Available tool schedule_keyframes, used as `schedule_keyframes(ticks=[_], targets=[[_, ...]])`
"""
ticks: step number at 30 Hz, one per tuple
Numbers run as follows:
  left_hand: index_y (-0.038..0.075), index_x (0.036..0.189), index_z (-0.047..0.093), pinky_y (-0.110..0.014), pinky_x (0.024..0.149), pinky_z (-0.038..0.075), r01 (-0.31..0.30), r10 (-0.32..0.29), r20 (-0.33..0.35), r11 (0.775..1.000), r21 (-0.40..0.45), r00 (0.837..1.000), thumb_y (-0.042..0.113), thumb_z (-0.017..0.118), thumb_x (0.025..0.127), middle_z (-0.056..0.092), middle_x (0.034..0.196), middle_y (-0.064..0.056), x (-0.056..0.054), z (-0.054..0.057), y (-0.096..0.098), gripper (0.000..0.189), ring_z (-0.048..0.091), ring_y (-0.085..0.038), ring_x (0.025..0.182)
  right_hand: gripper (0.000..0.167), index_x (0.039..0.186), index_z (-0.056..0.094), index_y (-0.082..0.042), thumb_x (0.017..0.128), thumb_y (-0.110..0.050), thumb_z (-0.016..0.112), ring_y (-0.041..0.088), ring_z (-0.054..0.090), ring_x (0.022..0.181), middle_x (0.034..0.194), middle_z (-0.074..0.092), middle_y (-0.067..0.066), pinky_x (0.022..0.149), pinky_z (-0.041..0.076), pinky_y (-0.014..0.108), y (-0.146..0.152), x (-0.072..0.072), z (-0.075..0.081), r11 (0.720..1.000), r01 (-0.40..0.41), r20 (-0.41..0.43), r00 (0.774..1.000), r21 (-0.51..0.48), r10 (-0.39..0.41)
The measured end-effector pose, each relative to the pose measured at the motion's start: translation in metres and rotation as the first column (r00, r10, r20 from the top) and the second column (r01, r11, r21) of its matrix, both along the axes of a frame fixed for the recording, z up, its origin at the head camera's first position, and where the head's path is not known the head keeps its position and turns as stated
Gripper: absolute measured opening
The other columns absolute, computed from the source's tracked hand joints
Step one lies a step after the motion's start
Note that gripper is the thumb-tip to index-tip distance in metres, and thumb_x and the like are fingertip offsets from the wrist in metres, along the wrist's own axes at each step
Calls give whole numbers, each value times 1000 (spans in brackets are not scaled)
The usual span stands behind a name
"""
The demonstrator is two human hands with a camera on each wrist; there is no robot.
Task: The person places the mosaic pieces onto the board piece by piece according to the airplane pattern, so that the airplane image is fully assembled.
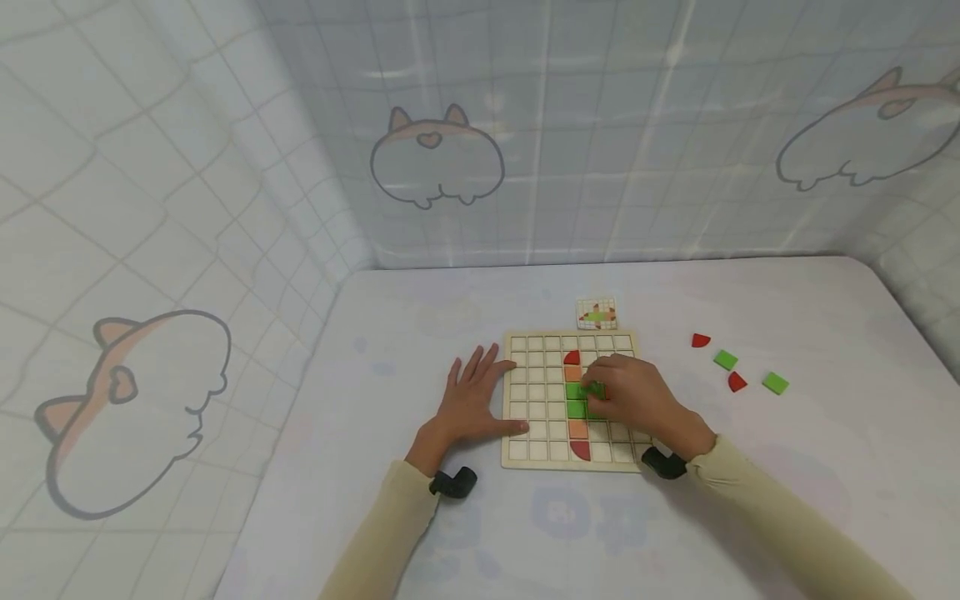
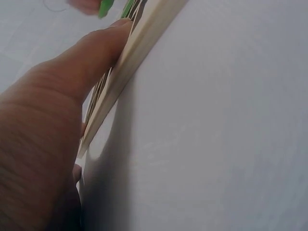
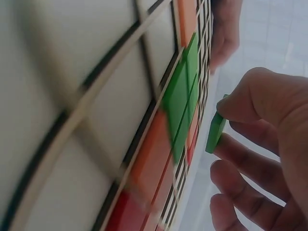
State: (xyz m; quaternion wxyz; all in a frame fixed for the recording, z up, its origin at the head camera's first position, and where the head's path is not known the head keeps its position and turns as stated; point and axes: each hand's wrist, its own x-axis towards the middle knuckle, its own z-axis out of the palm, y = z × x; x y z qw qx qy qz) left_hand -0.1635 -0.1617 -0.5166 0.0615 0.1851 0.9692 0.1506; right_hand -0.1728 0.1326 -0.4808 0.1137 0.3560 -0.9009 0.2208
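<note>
A wooden grid board [image 1: 538, 387] lies on the table between both hands. My left hand [image 1: 468, 408] spreads its fingers along the board's left side, thumb and fingertips at its edge; its thumb [image 2: 98, 53] rests on the rim. My right hand [image 1: 637, 392] pinches a green square tile [image 3: 217, 131] between thumb and fingers, held over the board. A column of pieces sits in the grid: a red quarter-round piece [image 1: 572, 357], an orange tile [image 1: 573, 373], green tiles [image 1: 576, 409], another orange tile [image 1: 577, 428] and a red piece [image 1: 581, 450]. My right hand partly covers the cells beside them.
Just behind the board lies a small pattern card [image 1: 597, 314]. To the right, loose on the table, are two red pieces [image 1: 737, 382] and two green tiles [image 1: 776, 382]. A tile-patterned curtain [image 1: 570, 217] hangs behind the table's far edge.
</note>
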Motion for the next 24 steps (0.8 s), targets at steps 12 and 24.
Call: schedule_keyframes(ticks=[12,24], targets=[[29,150,33,-54,115,-1,14,-14,-11,1000,11,1000,80,62,71,8,165,-2,0,-2,0,98,-3,-22,149,16,83,75,-18,72,-7,76,8,57,70,84,66,-9,58,47,24,-38,-6,-4,997,-80,47,996,10,79],[31,151,30,-53,115,-3,-3,3,8,1000,-22,1000,82,60,71,4,165,0,0,0,0,99,-6,-20,149,13,84,76,-17,77,-10,84,9,64,75,83,69,-9,61,52,28,-39,-8,-4,994,-95,89,992,54,90]])
